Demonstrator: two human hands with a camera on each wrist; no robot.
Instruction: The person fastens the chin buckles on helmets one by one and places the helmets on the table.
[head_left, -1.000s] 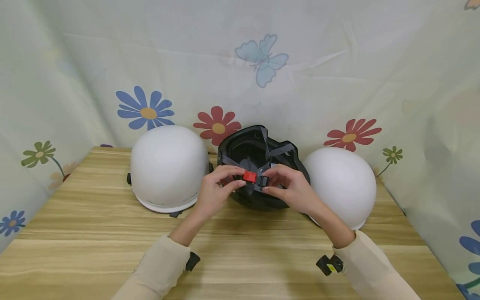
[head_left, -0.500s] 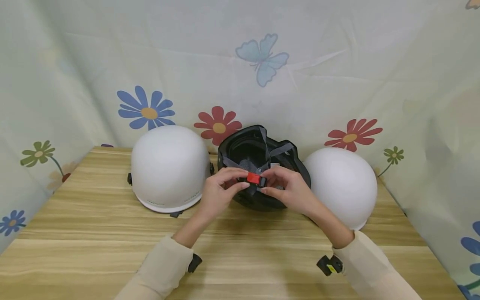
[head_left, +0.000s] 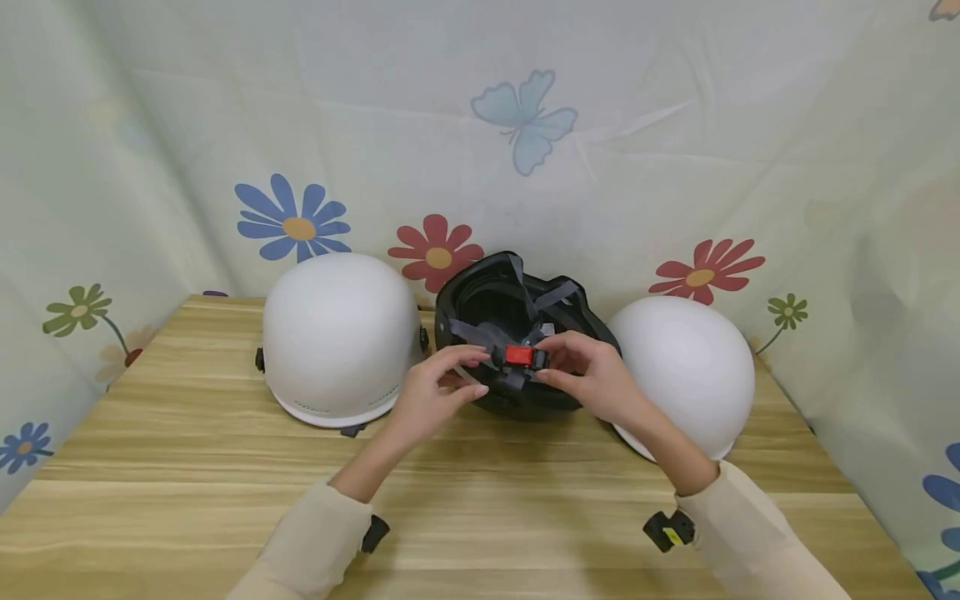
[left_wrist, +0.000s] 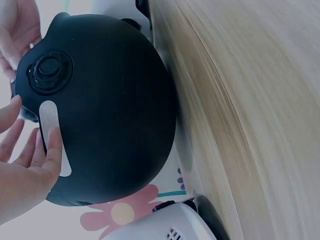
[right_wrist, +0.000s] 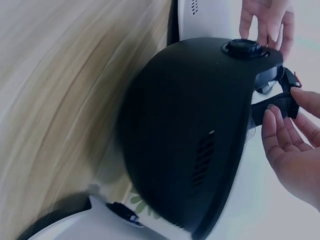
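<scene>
A black helmet (head_left: 480,302) lies upside down between two white ones, its hollow and grey straps (head_left: 557,293) showing. Over its opening is the joined chin-strap buckle (head_left: 518,356), with a red middle and black ends. My right hand (head_left: 603,385) pinches the buckle's black right end between thumb and fingers; in the right wrist view the right hand (right_wrist: 292,160) holds the strap just outside the rim. My left hand (head_left: 426,396) is left of the buckle, thumb and fingers apart, nothing between them. The left wrist view has the left hand's fingers (left_wrist: 52,150) close against the shell (left_wrist: 115,105).
A white helmet (head_left: 341,337) stands dome-up on the left, another white helmet (head_left: 682,375) on the right, close beside the black one. All rest on a wooden table (head_left: 480,517) with a flower-printed curtain (head_left: 360,108) behind.
The buckle's red and black parts, slightly apart a second ago, are now pushed together. My left hand has let go of it and drawn left; my right hand has shifted slightly right with it.
</scene>
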